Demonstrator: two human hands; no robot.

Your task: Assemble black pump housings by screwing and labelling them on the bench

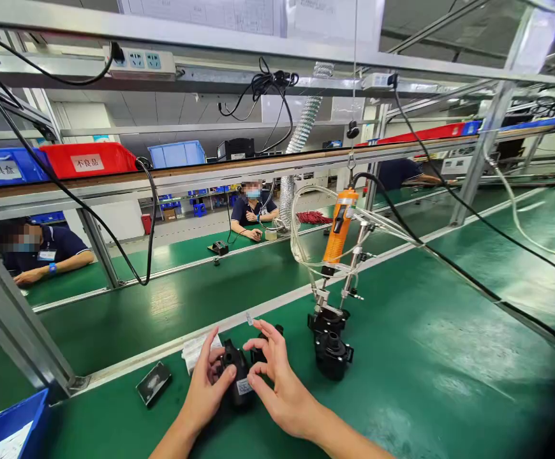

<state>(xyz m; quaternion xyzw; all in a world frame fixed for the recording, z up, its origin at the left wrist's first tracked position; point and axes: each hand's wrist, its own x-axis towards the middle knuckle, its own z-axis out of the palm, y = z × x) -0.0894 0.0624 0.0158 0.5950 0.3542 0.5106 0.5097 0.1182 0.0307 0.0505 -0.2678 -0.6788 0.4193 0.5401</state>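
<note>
1. Black plastic part (237, 377) sits between our two hands, low centre of the view, just above the green bench (425, 357).
2. Our left hand (205, 389) wraps it from the left; its fingers (224, 380) are curled against the part's side, thumb pressed near the white code label (244, 386).
3. Our right hand (277, 382) is on the right side: thumb touching the part by the label, the other fingers (264, 331) spread and lifted above it.
4. A second black part (261, 350) lies just behind our right hand, mostly hidden.
5. A black housing (331, 349) stands on the bench to the right, near our right hand but apart from it.
6. Right above that housing hangs an orange electric screwdriver (339, 229) on a cord, with clear tubing (306, 217) looped around it.
7. White paper slips (196, 349) lie behind our left hand; a small dark flat pad (154, 383) lies on the bench further left.
8. A blue bin (9, 421) is at the lower left corner.
9. Across the line two other people (251, 207) sit at the far bench, hands on their own work.
10. Red bin (90, 159) and blue bins sit on the upper shelf.
</note>
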